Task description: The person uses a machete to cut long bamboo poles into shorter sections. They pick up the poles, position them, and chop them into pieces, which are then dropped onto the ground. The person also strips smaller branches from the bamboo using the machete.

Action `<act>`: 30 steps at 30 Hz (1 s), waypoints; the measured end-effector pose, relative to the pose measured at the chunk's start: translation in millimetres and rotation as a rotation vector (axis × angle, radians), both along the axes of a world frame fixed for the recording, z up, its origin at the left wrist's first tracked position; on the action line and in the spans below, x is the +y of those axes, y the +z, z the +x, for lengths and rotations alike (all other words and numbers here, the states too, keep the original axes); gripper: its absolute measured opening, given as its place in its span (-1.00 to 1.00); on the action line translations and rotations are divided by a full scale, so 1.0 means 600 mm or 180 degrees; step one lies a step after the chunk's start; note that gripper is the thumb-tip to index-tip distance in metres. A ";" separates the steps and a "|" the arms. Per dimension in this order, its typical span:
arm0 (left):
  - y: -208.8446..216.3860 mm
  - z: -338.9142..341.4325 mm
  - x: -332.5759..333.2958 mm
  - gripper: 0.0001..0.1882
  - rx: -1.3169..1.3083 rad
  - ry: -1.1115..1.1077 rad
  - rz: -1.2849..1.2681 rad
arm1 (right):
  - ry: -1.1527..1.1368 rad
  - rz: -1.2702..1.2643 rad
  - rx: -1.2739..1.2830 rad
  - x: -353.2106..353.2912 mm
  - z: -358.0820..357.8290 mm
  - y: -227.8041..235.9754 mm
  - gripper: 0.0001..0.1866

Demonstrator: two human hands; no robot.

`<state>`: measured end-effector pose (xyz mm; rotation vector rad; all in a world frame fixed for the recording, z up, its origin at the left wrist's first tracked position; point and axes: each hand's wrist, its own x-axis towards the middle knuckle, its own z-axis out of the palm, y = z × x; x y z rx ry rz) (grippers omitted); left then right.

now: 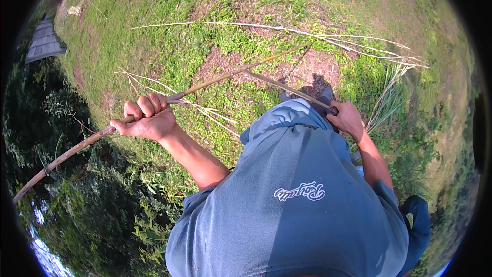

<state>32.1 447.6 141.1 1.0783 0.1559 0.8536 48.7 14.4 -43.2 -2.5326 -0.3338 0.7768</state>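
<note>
My left hand (pixel 150 117) is raised at the left, its fingers wrapped round a long, jointed cane stalk (pixel 218 78). The stalk runs slantwise from the lower left edge up to the middle of the view and tapers at its far end. Low in front of my body, my right hand (pixel 347 118) grips the dark handle of a machete (pixel 287 88), whose narrow blade shows nearly edge-on. The blade slants up to the left, and its tip meets or overlaps the stalk; I cannot tell whether they touch.
Long, dry stalks (pixel 256 24) lie across the grass ahead, with a green leafy bunch (pixel 388 95) at their right end. Thinner stalks (pixel 210 114) lie behind my left hand. Dark bushes (pixel 77 215) fill the lower left. A grey slatted panel (pixel 45 42) stands at the far left.
</note>
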 end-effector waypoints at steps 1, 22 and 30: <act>-0.007 0.000 0.003 -0.35 -0.0091 -0.0272 -0.0054 | 0.0086 0.0033 0.0058 -0.004 0.000 0.006 -0.67; -0.003 0.029 -0.045 -0.44 -0.0124 0.0960 0.0027 | -0.0160 -0.0075 0.0194 0.023 0.002 -0.019 -0.65; 0.019 0.040 -0.025 -0.55 0.0338 0.1597 -0.0991 | -0.0242 0.0024 -0.0063 0.073 0.019 -0.023 -0.61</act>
